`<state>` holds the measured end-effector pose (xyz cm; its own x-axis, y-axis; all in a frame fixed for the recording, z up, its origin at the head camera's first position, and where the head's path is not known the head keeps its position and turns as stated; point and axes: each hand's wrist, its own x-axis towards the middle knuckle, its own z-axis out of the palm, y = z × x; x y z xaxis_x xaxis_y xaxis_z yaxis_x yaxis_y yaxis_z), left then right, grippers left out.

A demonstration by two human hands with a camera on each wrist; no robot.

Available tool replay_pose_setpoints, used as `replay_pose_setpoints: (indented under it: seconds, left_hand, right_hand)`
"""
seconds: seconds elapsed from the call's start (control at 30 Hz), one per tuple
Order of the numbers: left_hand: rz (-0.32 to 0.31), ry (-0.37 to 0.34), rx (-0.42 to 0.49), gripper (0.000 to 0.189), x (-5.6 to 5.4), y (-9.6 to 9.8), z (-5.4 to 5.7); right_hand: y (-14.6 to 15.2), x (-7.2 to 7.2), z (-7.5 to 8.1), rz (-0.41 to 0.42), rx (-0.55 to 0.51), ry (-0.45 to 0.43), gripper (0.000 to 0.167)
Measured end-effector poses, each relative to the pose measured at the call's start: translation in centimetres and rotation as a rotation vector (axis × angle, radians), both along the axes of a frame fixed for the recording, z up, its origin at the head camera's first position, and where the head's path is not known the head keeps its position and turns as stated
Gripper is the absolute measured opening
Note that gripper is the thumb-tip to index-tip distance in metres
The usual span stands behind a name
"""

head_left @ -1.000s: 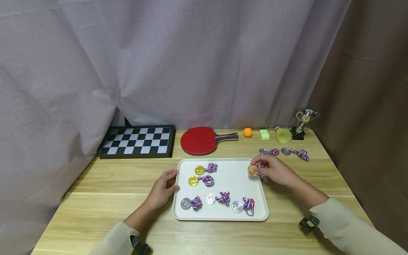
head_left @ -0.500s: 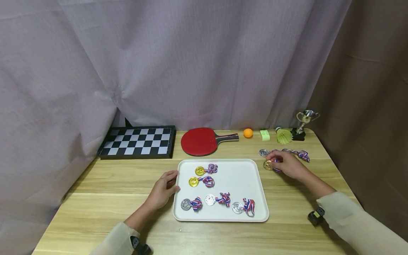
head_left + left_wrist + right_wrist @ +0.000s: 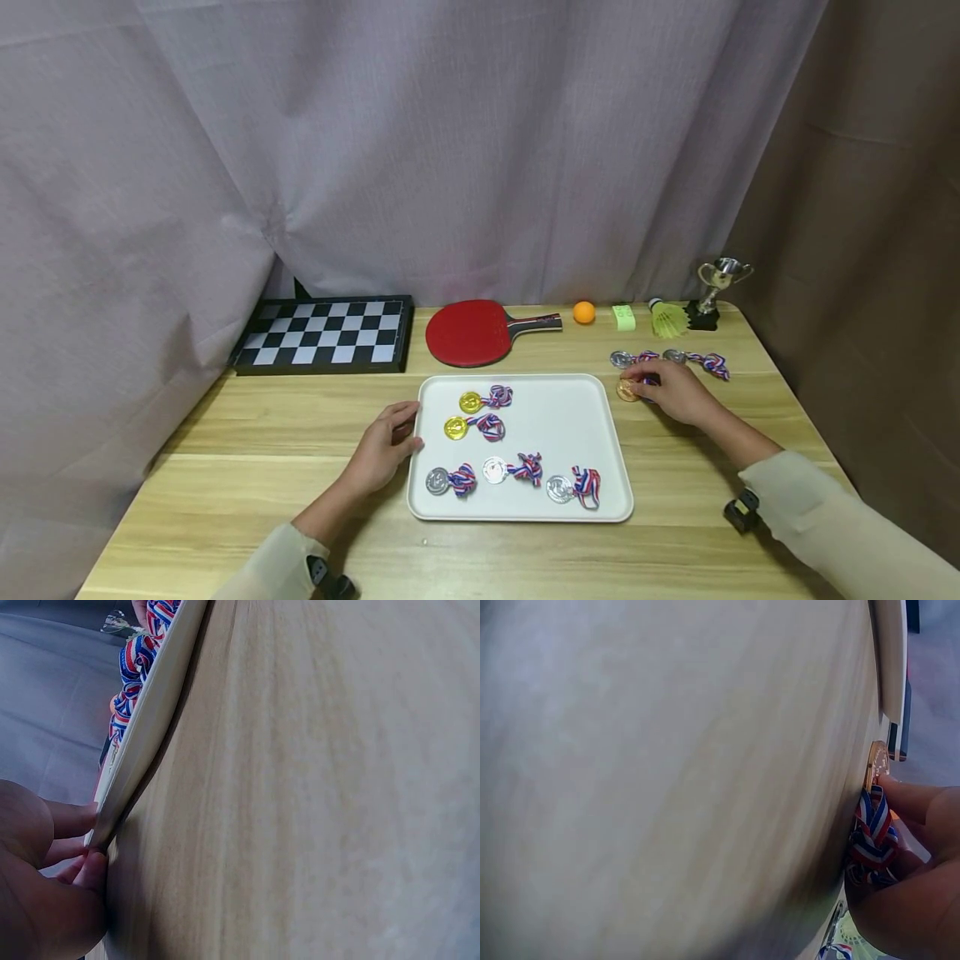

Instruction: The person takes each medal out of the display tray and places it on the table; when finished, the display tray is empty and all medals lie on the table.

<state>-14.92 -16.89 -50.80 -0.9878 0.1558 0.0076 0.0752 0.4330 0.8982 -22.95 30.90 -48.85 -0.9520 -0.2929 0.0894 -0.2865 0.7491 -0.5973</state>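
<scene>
My left hand (image 3: 381, 448) grips the left edge of a white tray (image 3: 551, 417), thumb and fingers at its rim in the left wrist view. Just right of the tray, my right hand (image 3: 675, 392) pinches a bronze medal (image 3: 626, 390) low over the table. Its striped ribbon (image 3: 874, 844) is bunched beneath the fingers in the right wrist view. Two gold medals, an upper one (image 3: 470, 402) and a lower one (image 3: 455, 428), lie in the tray's left half. Along its front lie three silver medals, left (image 3: 437, 481), middle (image 3: 494, 470) and right (image 3: 558, 489).
Behind my right hand lie two silver medals, one left (image 3: 621, 359) and one right (image 3: 674, 356). Along the back stand a chessboard (image 3: 330, 333), a red table tennis bat (image 3: 467, 333), an orange ball (image 3: 583, 312), a green block (image 3: 623, 317), a shuttlecock (image 3: 667, 318) and a trophy cup (image 3: 718, 279).
My right hand has carried the bronze medal rightward from over the tray's right edge to the table beside it, shifting only slightly in the last half second. My left hand stays at the tray.
</scene>
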Motion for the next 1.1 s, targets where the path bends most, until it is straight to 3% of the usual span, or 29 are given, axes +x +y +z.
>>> replay_pose_setpoints:
  seconds: [0.67,0.83,1.1]
  left_hand:
    - [0.009,-0.012,0.001,0.057,0.0,0.1,0.1]
    - [0.011,-0.01,0.0,0.056,0.0,0.0,0.1]
    - [0.003,-0.017,-0.001,0.056,0.0,0.0,0.0]
  right_hand:
    - [0.0,-0.1,1.3,0.018,0.019,-0.024,0.022]
    - [-1.0,0.5,2.4,0.015,-0.011,-0.018,0.025]
    - [-4.2,2.5,3.6,0.095,-0.056,0.009,0.025]
